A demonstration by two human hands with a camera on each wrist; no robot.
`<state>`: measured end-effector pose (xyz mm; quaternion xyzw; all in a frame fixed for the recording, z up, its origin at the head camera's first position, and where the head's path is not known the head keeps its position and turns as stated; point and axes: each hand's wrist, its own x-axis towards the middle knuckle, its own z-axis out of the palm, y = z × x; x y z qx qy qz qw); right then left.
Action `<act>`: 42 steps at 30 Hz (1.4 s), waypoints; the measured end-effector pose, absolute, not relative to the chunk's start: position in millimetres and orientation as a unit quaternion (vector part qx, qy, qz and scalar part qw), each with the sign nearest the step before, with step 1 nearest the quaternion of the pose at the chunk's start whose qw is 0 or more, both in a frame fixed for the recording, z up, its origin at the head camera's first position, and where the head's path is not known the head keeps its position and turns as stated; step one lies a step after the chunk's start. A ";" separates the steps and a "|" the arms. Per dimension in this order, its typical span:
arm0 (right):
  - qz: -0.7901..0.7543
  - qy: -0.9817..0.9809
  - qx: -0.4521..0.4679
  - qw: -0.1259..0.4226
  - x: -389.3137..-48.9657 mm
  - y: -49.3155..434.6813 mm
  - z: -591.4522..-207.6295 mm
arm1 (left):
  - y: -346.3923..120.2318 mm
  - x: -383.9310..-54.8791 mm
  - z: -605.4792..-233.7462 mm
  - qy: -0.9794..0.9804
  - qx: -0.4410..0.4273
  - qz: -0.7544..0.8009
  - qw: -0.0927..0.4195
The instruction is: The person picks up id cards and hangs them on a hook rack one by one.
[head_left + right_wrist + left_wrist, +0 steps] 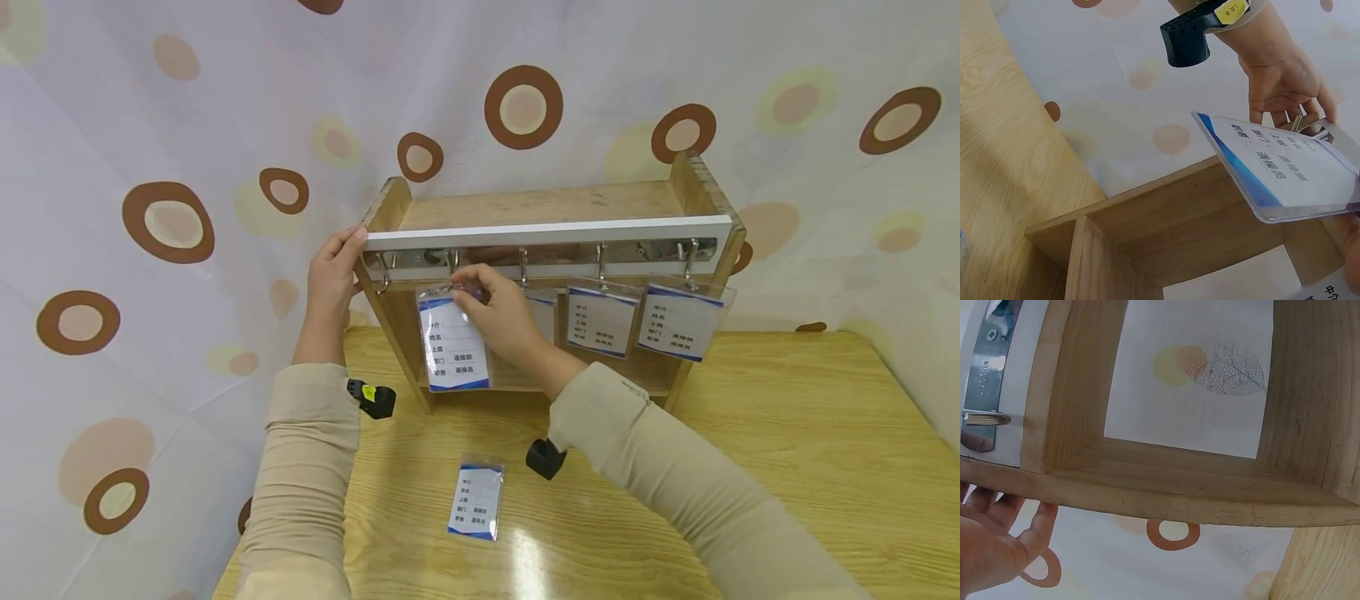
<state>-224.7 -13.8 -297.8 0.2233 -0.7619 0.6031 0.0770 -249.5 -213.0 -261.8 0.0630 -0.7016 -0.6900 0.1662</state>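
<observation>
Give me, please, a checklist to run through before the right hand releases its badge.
1. Wooden rack steadied: ok, left hand touches its left end.
2. Held badge gripped: ok, right hand pinches its top.
3. Seated on second hook from left: cannot tell, fingers cover the contact.
4. Leftmost hook free: ok, no badge hangs there.
5. Loose badge hung: not ok, it lies on the table.

A pale wall covering (600,42), printed with brown rings (523,107) and peach and yellow spots (795,104), spans nine o'clock through twelve to three. Toward five lies a yellowish wood-grain tabletop (810,417), bright glare (528,562) near six.
</observation>
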 end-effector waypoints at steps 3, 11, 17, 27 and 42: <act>0.605 -0.763 0.216 0.072 -224.6 -15.7 -296.9 | -213.2 -249.6 -261.5 -0.701 0.064 -0.691 0.167; 0.606 -0.766 0.200 0.077 -223.8 -19.6 -296.8 | -212.8 -249.0 -261.4 -0.701 0.067 -0.689 0.169; 0.593 -0.777 0.193 0.082 -221.6 -20.2 -294.7 | -212.8 -248.8 -261.1 -0.703 0.069 -0.687 0.169; 0.587 -0.786 0.175 0.084 -221.9 -21.4 -295.0 | -212.0 -248.3 -260.2 -0.704 0.068 -0.686 0.169; 0.593 -0.780 0.170 0.107 -227.4 -24.2 -307.5 | -213.2 -248.2 -262.4 -0.696 0.059 -0.696 0.167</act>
